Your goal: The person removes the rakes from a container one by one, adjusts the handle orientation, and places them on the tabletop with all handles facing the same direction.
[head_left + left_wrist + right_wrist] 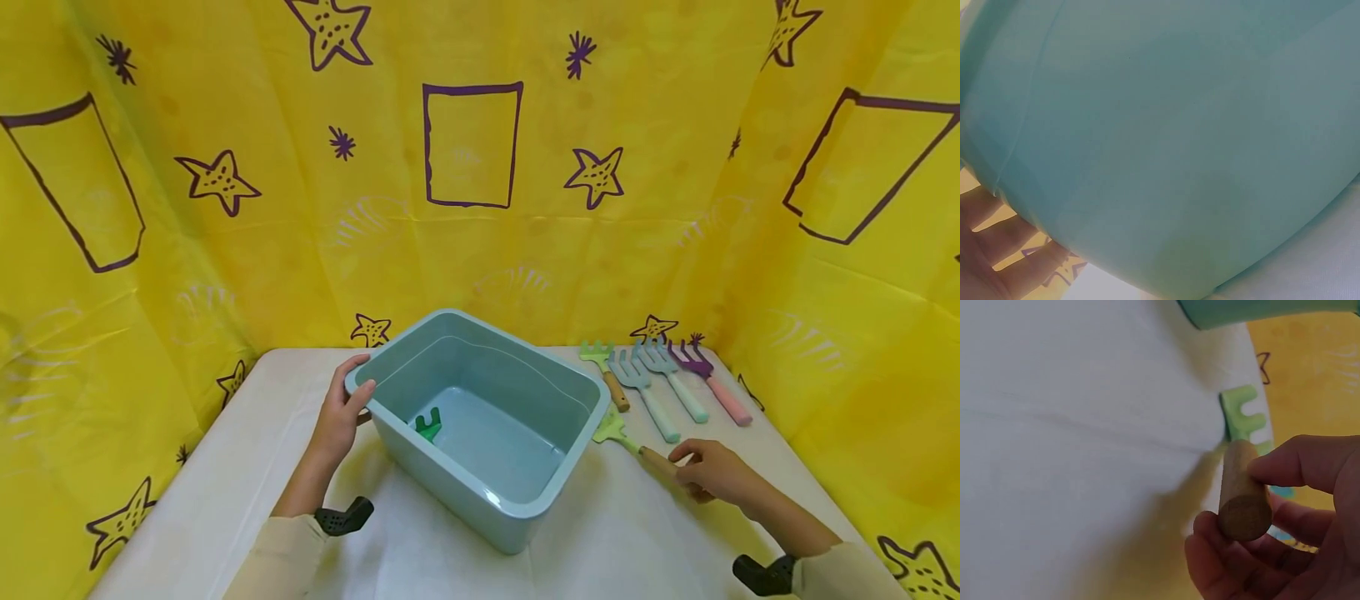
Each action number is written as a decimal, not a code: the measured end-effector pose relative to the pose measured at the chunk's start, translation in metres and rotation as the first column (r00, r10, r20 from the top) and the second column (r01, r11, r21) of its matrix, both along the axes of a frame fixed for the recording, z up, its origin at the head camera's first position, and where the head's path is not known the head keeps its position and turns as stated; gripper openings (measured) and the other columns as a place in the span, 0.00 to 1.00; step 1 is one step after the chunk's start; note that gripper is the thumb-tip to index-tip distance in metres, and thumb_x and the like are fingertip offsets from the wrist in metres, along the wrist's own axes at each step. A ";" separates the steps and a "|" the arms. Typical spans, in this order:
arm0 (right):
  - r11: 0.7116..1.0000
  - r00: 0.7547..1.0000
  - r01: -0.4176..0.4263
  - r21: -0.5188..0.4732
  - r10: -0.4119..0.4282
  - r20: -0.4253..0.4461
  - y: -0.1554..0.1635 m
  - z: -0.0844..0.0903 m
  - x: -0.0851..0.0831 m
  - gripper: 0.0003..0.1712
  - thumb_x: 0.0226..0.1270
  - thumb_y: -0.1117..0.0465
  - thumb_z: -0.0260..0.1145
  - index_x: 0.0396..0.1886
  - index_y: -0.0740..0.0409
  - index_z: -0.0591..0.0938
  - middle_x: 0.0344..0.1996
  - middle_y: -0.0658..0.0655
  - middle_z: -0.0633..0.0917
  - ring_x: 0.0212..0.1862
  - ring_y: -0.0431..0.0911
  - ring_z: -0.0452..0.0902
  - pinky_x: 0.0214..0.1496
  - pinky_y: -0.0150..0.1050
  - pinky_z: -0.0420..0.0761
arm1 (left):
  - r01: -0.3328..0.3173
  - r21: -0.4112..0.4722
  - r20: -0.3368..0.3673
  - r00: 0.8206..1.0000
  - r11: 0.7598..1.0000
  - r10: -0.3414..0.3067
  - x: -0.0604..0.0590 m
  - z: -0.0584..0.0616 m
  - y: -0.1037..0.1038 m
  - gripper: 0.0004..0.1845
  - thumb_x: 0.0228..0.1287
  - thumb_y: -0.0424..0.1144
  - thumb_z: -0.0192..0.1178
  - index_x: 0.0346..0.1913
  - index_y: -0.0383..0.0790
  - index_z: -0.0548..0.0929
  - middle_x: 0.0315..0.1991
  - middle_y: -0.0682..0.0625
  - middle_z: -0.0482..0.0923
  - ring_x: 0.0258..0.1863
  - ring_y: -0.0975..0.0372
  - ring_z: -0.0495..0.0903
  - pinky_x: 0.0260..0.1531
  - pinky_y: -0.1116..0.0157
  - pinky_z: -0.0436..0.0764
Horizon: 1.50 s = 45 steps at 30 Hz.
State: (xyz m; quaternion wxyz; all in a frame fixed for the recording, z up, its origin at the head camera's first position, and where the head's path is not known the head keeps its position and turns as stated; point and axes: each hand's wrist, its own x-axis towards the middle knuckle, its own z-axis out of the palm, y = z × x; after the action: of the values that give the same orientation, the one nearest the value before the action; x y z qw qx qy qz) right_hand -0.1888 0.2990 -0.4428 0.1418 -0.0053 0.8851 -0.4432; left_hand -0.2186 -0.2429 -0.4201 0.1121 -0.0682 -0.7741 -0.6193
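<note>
Your right hand (712, 473) is closing round the wooden handle of the light green rake (626, 438) in the head view, fingers curled over its near end; the rake is lying on the white table (225, 467), just beside the near right corner of the teal bin (480, 425), its long axis running from the prongs by the bin back toward you and to the right. Your left hand (341, 412) is gripping the bin's far left corner, thumb hooked over the rim; a dark green tool (428, 426) is lying inside, and four more forks (660, 379) are lying side by side beyond the rake.

From the left wrist, the bin's wall (1166, 137) is filling the view and your fingers (1004, 250) are lying straight along its lower edge.

From the right wrist, your thumb (1300, 465) and fingers are pinching the handle's round butt (1244, 515); the green head (1242, 414) is pointing away toward the bin.

It is looking light and stiff, the bare wood giving good grip; I judge the handle the place to hold, slightly further up for balance.
</note>
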 end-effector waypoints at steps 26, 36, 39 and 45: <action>0.968 0.997 0.071 0.242 -0.068 -0.021 -0.040 -0.025 -0.004 0.16 0.58 0.56 0.71 0.38 0.63 0.78 0.28 0.55 0.77 0.30 0.47 0.72 0.28 0.38 0.74 | -0.003 0.001 0.016 1.000 1.000 0.003 0.001 0.002 0.002 0.27 0.75 0.47 0.49 0.72 0.53 0.56 0.70 0.41 0.59 0.63 0.40 0.65 0.53 0.36 0.70; 0.967 0.996 0.093 0.237 -0.095 -0.004 -0.039 -0.025 -0.008 0.18 0.59 0.55 0.69 0.39 0.64 0.77 0.30 0.57 0.76 0.30 0.48 0.71 0.27 0.39 0.75 | -0.004 -0.010 0.019 1.000 1.000 0.004 0.001 0.002 0.001 0.27 0.75 0.49 0.49 0.73 0.54 0.56 0.70 0.42 0.58 0.63 0.40 0.65 0.53 0.36 0.70; 0.969 0.995 0.097 0.227 -0.099 0.000 -0.040 -0.026 -0.009 0.18 0.59 0.55 0.70 0.39 0.64 0.77 0.31 0.58 0.76 0.31 0.48 0.71 0.27 0.39 0.75 | -0.005 -0.007 0.014 1.000 1.000 0.005 0.001 0.003 0.002 0.27 0.75 0.48 0.49 0.72 0.53 0.57 0.70 0.42 0.59 0.63 0.40 0.65 0.53 0.36 0.70; 0.972 0.995 0.095 0.217 -0.100 0.012 -0.040 -0.027 -0.009 0.19 0.59 0.54 0.70 0.39 0.64 0.77 0.31 0.58 0.76 0.32 0.48 0.72 0.28 0.38 0.76 | -0.008 -0.010 0.006 1.000 1.000 0.008 0.002 0.003 0.002 0.27 0.75 0.47 0.49 0.72 0.52 0.57 0.69 0.41 0.60 0.62 0.40 0.66 0.53 0.36 0.70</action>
State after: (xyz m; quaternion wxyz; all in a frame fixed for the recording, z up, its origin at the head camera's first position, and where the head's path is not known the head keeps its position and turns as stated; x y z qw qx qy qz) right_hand -0.1981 0.2590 -0.4699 0.1298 0.0586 0.9255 -0.3509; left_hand -0.2169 -0.2413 -0.4175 0.1117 -0.0638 -0.7777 -0.6153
